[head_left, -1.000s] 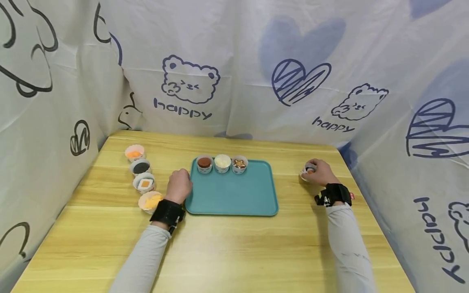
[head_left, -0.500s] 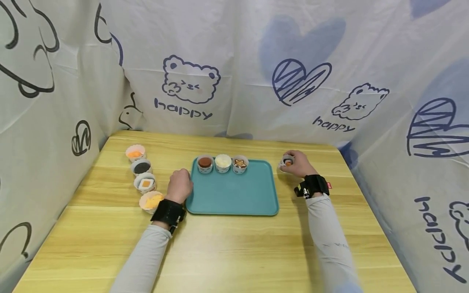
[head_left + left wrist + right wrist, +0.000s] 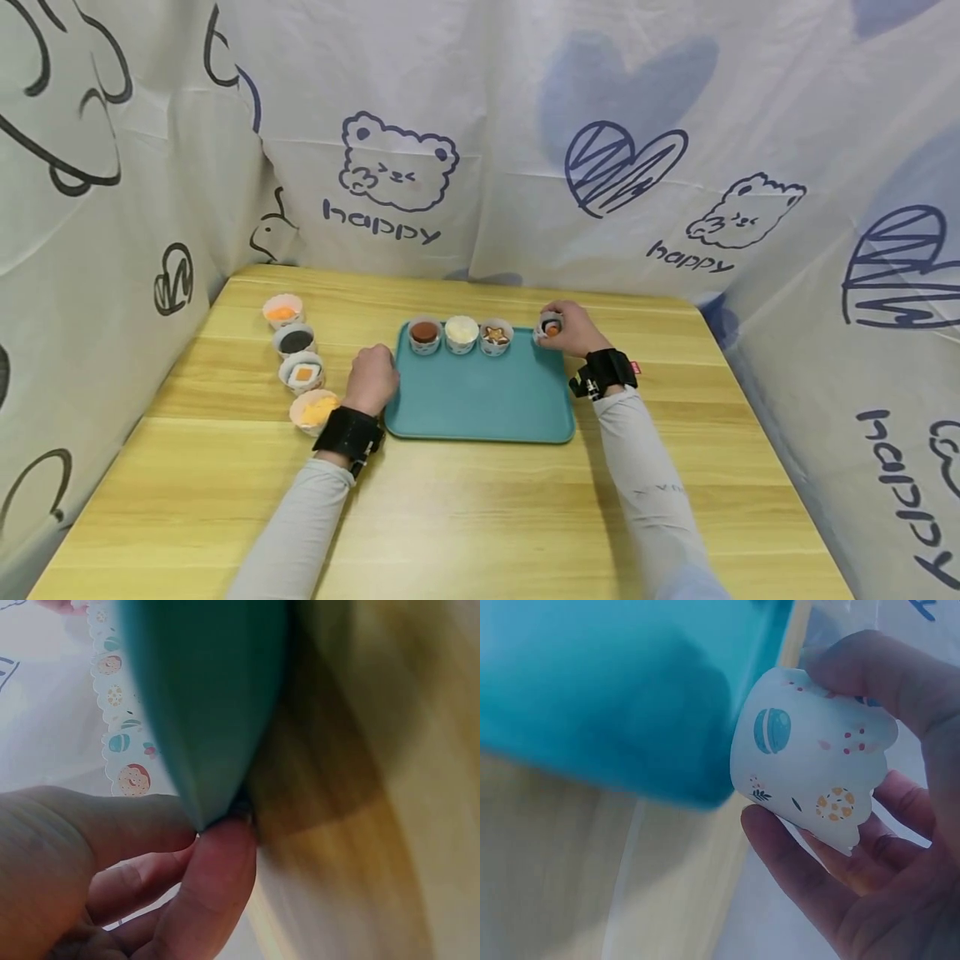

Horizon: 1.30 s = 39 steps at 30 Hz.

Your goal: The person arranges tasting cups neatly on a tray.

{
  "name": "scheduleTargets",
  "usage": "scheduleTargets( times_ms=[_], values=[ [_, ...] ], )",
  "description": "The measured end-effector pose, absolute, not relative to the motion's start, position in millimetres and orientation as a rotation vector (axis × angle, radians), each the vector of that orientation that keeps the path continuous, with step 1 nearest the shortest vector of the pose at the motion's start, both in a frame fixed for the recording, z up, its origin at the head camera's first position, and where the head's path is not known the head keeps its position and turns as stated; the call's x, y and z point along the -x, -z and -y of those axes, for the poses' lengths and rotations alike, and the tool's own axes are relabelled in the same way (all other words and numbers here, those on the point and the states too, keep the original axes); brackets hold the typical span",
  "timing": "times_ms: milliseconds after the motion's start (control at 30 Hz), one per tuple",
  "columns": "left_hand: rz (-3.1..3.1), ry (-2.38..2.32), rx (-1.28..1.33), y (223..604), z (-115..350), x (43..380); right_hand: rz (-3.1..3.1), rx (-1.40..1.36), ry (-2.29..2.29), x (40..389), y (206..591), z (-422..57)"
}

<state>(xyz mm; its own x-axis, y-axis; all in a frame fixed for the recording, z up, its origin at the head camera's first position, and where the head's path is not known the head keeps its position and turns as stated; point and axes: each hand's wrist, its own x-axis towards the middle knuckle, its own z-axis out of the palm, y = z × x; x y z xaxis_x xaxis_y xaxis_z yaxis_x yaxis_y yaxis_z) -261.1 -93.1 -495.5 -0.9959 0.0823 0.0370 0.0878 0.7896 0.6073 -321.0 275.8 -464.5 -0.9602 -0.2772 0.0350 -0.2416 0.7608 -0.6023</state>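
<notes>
A teal tray [image 3: 480, 400] lies on the table with three paper baking cups in a row along its back edge. They hold a red-brown disc [image 3: 424, 332], something creamy white [image 3: 461, 331] and a gold star [image 3: 495, 335]. My left hand [image 3: 372, 380] pinches the tray's left rim between thumb and fingers, plain in the left wrist view. At the tray's back right corner, my right hand [image 3: 579, 331] grips another paper baking cup [image 3: 810, 750] by its sides. This cup is white, scallop-rimmed and printed with sweets; a black and orange piece shows inside it.
Several more paper baking cups stand in a column left of the tray: one with orange pieces [image 3: 282, 312], one dark [image 3: 294, 340], one with a white and orange square [image 3: 303, 373], one with yellow shreds [image 3: 316, 410]. A printed white curtain [image 3: 510, 217] closes off the table's back and sides.
My right hand has carried its baking cup leftward from the right side of the table to over the tray's back right corner. The left hand keeps its hold on the rim.
</notes>
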Motion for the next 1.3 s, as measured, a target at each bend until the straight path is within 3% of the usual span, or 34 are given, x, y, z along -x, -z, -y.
scheduleTargets(
  times_ms=[1000, 1300],
  values=[
    [2.936, 0.993, 0.153, 496, 91, 264, -2.839, 0.399, 0.919, 321, 479, -247],
    [2.939, 1.008, 0.158, 498, 94, 263, -2.875, 0.274, 1.051, 297, 477, -274]
  ],
)
